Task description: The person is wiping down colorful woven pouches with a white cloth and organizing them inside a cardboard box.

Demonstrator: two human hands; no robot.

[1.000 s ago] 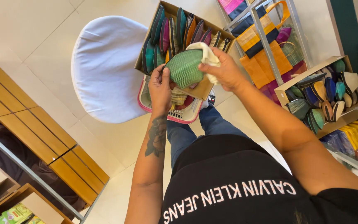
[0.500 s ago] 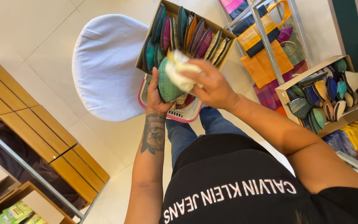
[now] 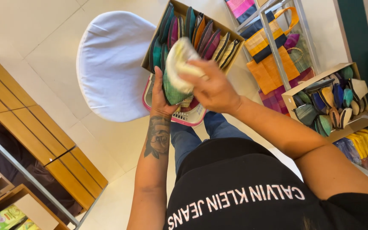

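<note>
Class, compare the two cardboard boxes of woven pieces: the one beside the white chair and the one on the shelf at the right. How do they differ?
The box by the chair sits just past the left hand and right hand; the shelf box lies apart, untouched. The first holds pieces standing in a tight upright row; the second holds them looser, overlapping. Both are open cardboard boxes with many-coloured woven pieces.

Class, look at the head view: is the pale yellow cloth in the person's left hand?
No: the right hand presses the pale yellow cloth onto the green woven pouch, which the left hand holds.
</note>
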